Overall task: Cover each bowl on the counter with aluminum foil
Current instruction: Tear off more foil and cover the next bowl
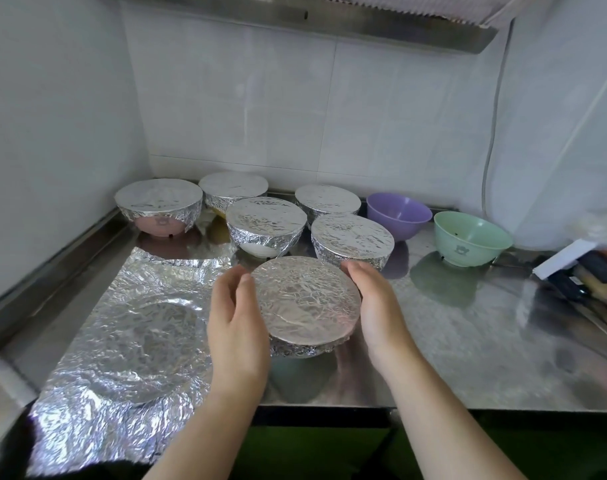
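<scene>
Two hands are at the front of the shiny metal counter [468,341]. Between them sits a bowl wrapped in foil [305,303], the closest bowl to the person. The left hand [238,327] lies flat against the left side of this bowl, with its fingers straight and close together. The right hand [378,303] cups the right side, with its fingers gently bent along the foil edge. The foil on top of the bowl is smooth and tight, and it folds down over the rim. Just to the left of the left hand, a big crinkly sheet of foil [128,348] lies on the counter, with a round dent pressed into it. It reaches from the front edge back toward the other bowls. Behind the hands stand five more covered bowls [352,239], close together in two rows. The one at the far left is a pink bowl [158,206], and its bottom peeks out under the foil. To the right of these stand two bowls with no foil on them. One is a purple bowl [399,213], and further right is a green bowl [471,239] with a small bear picture on its side. At the far right edge lie some dark tools [586,275], too blurry to name. White tiled walls [295,116] stand behind it all.
</scene>
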`<state>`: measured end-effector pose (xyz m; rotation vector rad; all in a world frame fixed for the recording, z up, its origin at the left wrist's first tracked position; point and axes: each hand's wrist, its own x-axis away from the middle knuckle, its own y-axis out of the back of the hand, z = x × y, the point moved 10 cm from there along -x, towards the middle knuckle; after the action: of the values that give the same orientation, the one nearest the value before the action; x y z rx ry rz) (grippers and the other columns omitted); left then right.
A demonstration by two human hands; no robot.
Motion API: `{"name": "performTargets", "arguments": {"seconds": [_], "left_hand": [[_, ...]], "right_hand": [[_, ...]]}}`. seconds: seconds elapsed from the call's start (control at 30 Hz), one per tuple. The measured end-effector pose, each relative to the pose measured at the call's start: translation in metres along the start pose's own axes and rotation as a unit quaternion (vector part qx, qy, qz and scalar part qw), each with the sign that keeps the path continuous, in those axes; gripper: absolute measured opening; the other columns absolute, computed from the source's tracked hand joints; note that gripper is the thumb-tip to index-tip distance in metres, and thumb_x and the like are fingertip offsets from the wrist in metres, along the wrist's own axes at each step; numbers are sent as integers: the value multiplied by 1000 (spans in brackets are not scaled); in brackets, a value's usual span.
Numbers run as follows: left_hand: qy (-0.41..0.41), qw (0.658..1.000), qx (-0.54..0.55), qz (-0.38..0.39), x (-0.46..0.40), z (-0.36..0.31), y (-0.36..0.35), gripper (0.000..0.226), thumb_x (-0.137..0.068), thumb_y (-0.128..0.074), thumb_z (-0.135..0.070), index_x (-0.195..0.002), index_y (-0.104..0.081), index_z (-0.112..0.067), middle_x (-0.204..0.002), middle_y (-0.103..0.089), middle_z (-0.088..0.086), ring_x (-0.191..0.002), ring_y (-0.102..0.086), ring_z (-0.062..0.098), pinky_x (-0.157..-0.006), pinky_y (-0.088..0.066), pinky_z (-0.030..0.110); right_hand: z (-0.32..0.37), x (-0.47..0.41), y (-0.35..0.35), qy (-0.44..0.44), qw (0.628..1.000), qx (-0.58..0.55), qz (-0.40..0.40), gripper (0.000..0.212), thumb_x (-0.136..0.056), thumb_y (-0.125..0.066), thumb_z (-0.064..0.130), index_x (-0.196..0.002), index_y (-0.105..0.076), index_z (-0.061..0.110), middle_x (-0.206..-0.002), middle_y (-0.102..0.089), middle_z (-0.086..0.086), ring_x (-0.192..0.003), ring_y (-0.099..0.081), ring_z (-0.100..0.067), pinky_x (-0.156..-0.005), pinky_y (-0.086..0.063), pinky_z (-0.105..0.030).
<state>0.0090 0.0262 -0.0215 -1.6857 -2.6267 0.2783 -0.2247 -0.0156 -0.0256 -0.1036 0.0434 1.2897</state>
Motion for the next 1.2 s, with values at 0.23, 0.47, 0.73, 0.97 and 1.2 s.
{"name": "performTargets", "arguments": {"seconds": [0.23,0.47,0.73,0.97,1.2], "left_hand": [[12,998,58,-11,13,10,-15,35,-108,-43,-34,-140,-55,-39,-127,-58,-29,-116,-50,-19,-94,-37,16],[-5,993,110,-48,6,15,-17,40,-110,-34,-17,-129,-68,-27,-121,-61,-27,-110,-51,-25,-91,-37,-1],[2,994,104,-38,4,15,-25,49,-106,-35,4,-123,-58,-35,-114,-44,-33,-99,-34,-43,-80,-25,-12],[7,999,42,-7,2,16,-22,55,-106,-30,-1,-126,-61,-41,-120,-45,-33,-97,-35,-42,-83,-29,-8],[34,999,10,16,2,6,-7,34,-108,-41,-30,-136,-62,-31,-124,-58,-23,-118,-51,-11,-91,-34,14]], "right_hand": [[-3,13,-25,-81,973,-217,13,66,-70,-68,45,-126,-76,10,-121,-78,-1,-115,-73,-16,-104,-53,-38],[-10,18,-17,-75,958,-267,-74,35,-100,-58,23,-123,-75,2,-116,-79,-8,-112,-75,-22,-96,-57,-34],[-12,22,-12,-64,952,-279,-108,39,-100,-57,26,-128,-73,5,-118,-79,-7,-108,-76,-19,-81,-58,-29],[-20,17,-9,-69,959,-258,-97,32,-98,-64,22,-125,-75,10,-118,-79,-6,-112,-75,-23,-97,-58,-41],[-7,2,6,-5,996,-73,-43,20,-94,-64,28,-104,-79,19,-114,-78,-5,-113,-72,-25,-85,-52,-36]]}}
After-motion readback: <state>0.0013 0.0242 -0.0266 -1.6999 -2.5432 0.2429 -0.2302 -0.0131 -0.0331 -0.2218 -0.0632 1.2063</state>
